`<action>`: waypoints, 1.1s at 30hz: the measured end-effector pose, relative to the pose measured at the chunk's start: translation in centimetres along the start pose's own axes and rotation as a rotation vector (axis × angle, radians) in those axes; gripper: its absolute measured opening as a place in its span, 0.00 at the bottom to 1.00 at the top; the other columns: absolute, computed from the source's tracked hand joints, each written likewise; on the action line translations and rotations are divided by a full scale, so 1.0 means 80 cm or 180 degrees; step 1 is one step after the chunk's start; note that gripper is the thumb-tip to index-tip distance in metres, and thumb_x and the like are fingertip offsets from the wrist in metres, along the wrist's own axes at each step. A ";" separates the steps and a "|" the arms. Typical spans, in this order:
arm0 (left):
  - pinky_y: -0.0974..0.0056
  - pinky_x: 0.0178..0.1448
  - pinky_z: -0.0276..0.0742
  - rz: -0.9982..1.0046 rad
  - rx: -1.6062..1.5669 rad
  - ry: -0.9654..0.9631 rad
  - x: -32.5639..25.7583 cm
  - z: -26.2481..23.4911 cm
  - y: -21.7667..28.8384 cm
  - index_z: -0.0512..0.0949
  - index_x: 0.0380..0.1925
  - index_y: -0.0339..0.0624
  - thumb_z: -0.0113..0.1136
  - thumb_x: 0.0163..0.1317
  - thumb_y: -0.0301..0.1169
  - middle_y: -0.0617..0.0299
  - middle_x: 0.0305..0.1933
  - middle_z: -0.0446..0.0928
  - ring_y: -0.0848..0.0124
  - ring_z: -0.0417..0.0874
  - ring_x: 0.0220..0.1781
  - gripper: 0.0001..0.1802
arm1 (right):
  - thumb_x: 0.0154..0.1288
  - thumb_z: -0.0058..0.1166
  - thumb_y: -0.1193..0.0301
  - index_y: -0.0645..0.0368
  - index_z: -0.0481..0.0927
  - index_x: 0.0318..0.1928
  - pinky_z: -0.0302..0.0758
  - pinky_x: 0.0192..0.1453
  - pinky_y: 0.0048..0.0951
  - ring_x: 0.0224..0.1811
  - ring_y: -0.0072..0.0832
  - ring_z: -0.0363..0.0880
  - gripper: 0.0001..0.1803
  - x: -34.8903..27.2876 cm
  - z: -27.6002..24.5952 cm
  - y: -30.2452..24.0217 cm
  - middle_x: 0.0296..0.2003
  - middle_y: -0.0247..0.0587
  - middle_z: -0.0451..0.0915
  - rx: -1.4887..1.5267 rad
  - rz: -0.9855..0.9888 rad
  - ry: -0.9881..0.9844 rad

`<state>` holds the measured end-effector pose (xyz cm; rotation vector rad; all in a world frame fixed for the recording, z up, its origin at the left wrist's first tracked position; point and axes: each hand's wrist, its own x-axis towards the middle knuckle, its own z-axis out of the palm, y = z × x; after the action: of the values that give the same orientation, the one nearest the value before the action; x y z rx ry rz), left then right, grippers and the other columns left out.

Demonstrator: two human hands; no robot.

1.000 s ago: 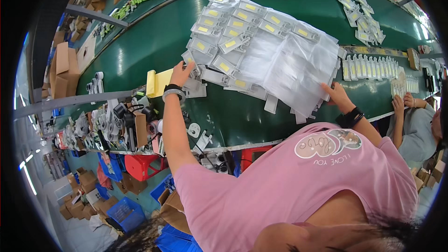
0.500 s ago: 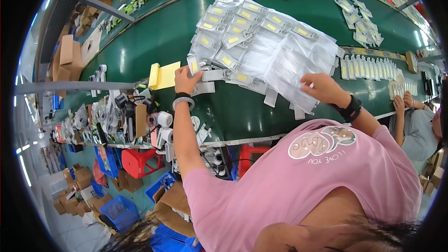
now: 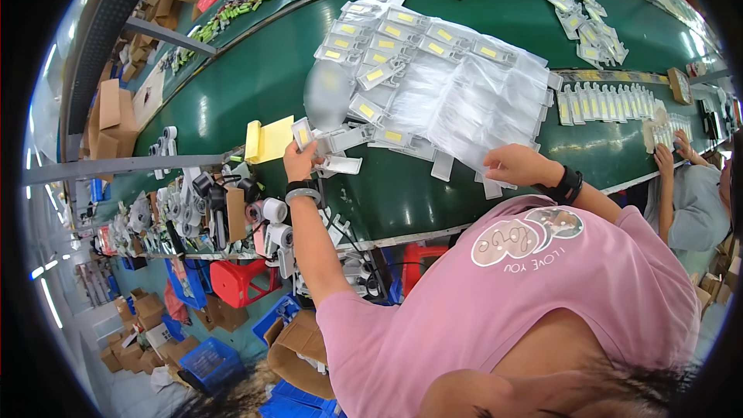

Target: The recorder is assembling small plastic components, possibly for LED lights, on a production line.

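My left hand (image 3: 299, 161) is closed on a small clear plastic panel (image 3: 303, 133) with a pale yellow patch, held upright beside the yellow sticky sheet (image 3: 275, 139). A few more clear panels (image 3: 340, 164) lie just right of its fingers. My right hand (image 3: 517, 165) hovers at the near edge of a white plastic film sheet (image 3: 480, 104), its fingers loosely bent and apart, with nothing seen in them. Rows of similar panels with yellow patches (image 3: 376, 75) lie on the left and upper part of that sheet. A grey blur hides some panels at its left.
A green worktable (image 3: 255, 85) runs across. A row of panels (image 3: 607, 103) and a pile of panels (image 3: 592, 31) lie at the right, near a co-worker's hands (image 3: 672, 152). White lamp-like parts (image 3: 275, 210) crowd the table's left edge, by a metal bar (image 3: 124, 169). A red stool (image 3: 241, 282) stands below.
My left hand has drawn slightly left and down with the panel, away from the panels on the sheet. My right hand has shifted a little lower and left.
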<state>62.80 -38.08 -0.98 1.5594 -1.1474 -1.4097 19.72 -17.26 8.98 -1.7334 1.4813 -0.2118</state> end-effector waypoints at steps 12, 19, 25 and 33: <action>0.70 0.30 0.82 0.0555 -0.0380 -0.0290 -0.058 0.040 0.134 0.72 0.48 0.33 0.59 0.57 0.24 0.58 0.40 0.77 0.70 0.81 0.37 0.18 | 0.57 0.55 0.63 0.60 0.78 0.39 0.73 0.38 0.36 0.34 0.40 0.79 0.14 -0.003 0.003 0.018 0.31 0.45 0.81 0.0108 -0.0116 -0.0022; 0.66 0.33 0.81 0.0683 0.0197 -0.0529 -0.017 0.159 0.136 0.72 0.47 0.34 0.64 0.53 0.29 0.56 0.47 0.72 0.71 0.78 0.37 0.22 | 0.58 0.53 0.63 0.58 0.78 0.39 0.73 0.39 0.37 0.37 0.40 0.78 0.13 -0.001 0.003 0.005 0.32 0.43 0.80 -0.0056 -0.0233 -0.0011; 0.58 0.48 0.71 0.1838 0.2676 -0.0185 -0.028 0.115 0.073 0.72 0.43 0.40 0.69 0.43 0.38 0.54 0.42 0.73 0.58 0.74 0.42 0.27 | 0.57 0.55 0.68 0.55 0.73 0.48 0.74 0.35 0.35 0.33 0.36 0.78 0.17 0.008 0.013 -0.017 0.41 0.39 0.75 -0.0277 -0.0981 0.0165; 0.55 0.57 0.65 0.2287 0.4273 -0.0877 -0.094 0.153 0.051 0.72 0.47 0.45 0.73 0.35 0.43 0.58 0.47 0.72 0.59 0.68 0.55 0.36 | 0.52 0.53 0.72 0.64 0.67 0.53 0.76 0.30 0.34 0.33 0.37 0.79 0.25 0.078 0.078 -0.040 0.47 0.50 0.69 -0.1691 -0.1258 0.0290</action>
<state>50.09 -31.78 3.74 1.3745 -2.7791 -0.2448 27.71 -19.93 4.77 -2.4733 1.3177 -0.1050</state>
